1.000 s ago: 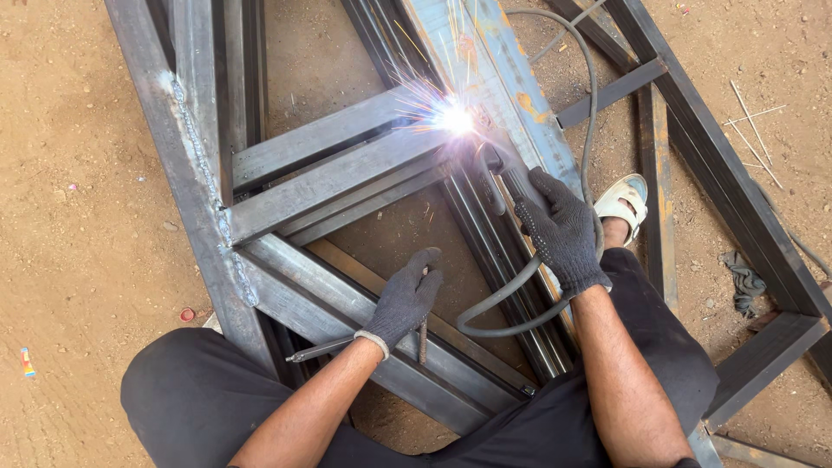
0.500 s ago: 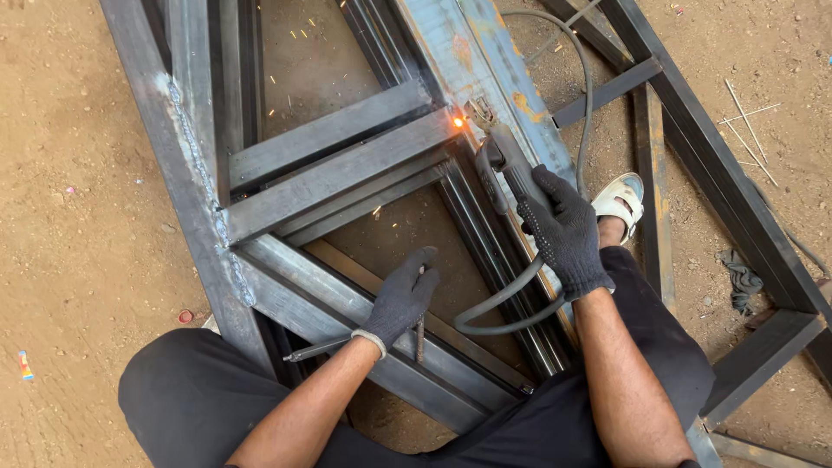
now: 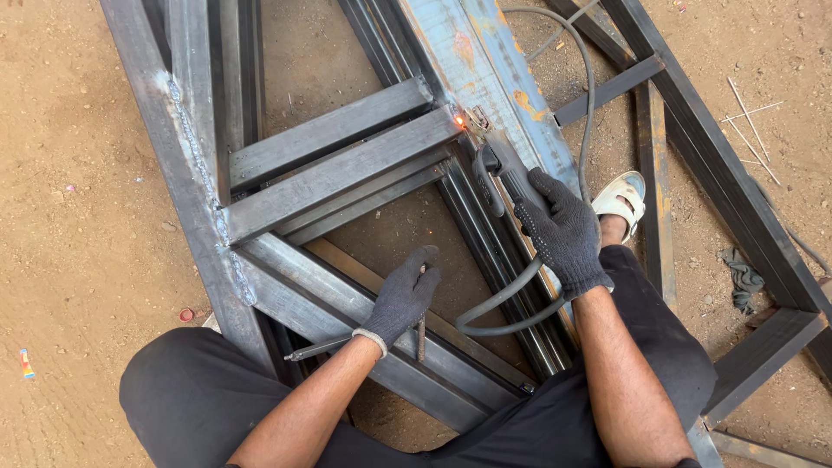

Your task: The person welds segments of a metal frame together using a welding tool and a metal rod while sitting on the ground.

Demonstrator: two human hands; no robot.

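A gloved right hand [image 3: 563,230] grips a welding electrode holder [image 3: 501,173], its tip at a glowing joint [image 3: 460,122] where a crossbar meets the rusted rail of a steel frame [image 3: 329,173]. The gloved left hand [image 3: 403,295] rests closed around a thin rod [image 3: 422,334] on a diagonal bar. Bare dirt [image 3: 78,208] lies open beyond the frame's left edge.

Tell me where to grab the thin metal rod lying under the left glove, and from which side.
Take the thin rod at its bare end sticking out to the left of the left hand. Come from above with a pinch: it seems to lie flat along the steel frame, so only its top and sides look free. Its other end is hidden under the glove.
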